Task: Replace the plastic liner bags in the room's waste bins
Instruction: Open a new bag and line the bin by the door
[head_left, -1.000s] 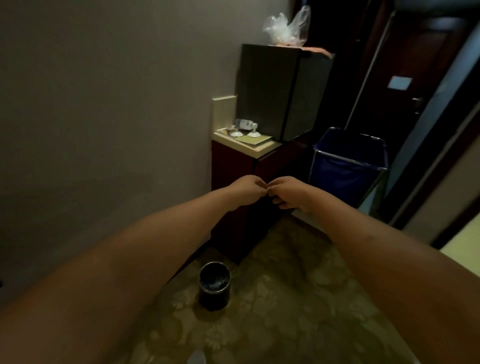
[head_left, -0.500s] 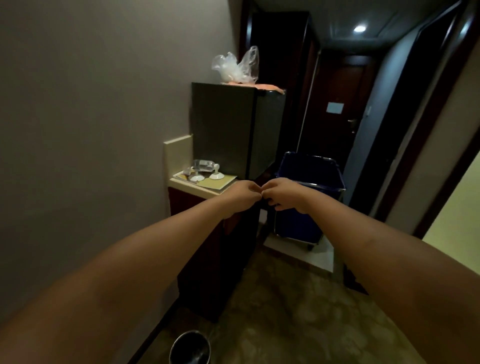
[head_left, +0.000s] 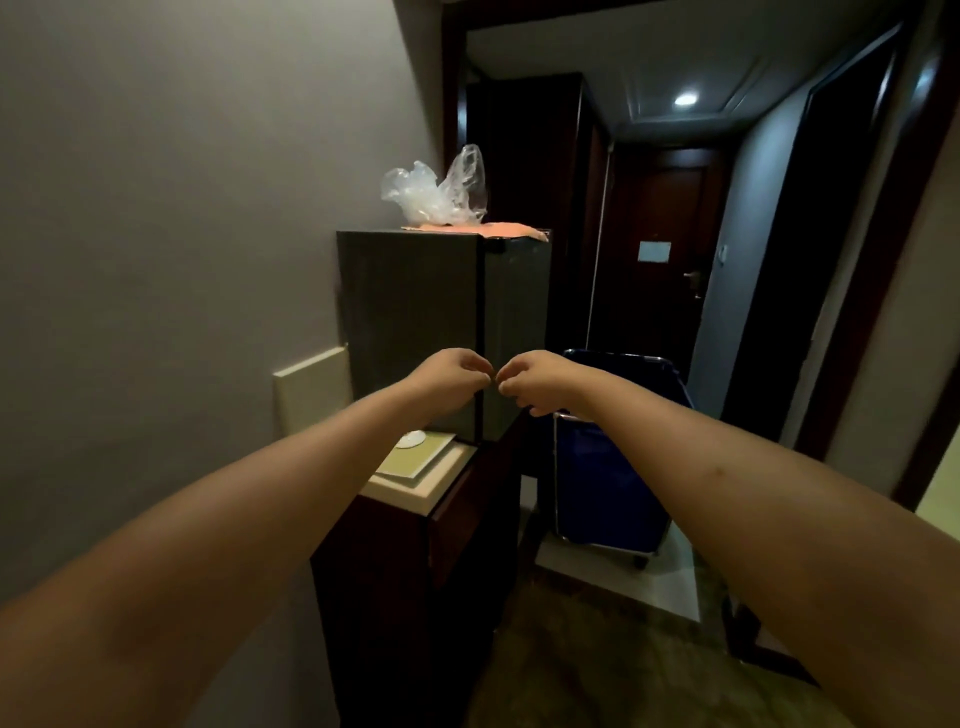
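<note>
Both my arms reach straight out in front of me. My left hand (head_left: 451, 382) and my right hand (head_left: 535, 382) hover in front of the dark mini fridge (head_left: 410, 332), fingers curled and fingertips almost meeting. Nothing shows between the fingers of either hand. A crumpled clear plastic bag (head_left: 434, 195) lies on an orange cloth on top of the fridge, well above my hands. No waste bin is in view.
The fridge stands on a dark wooden cabinet (head_left: 415, 582) against the left wall, with a pale tray (head_left: 421, 460) beside it. A blue wheeled cart (head_left: 608, 483) stands to the right. A narrow corridor leads to a dark door (head_left: 660, 260).
The view has tilted up and moved closer to the cabinet, so the small black bin on the floor has dropped out of sight. My touching fists have parted slightly.
</note>
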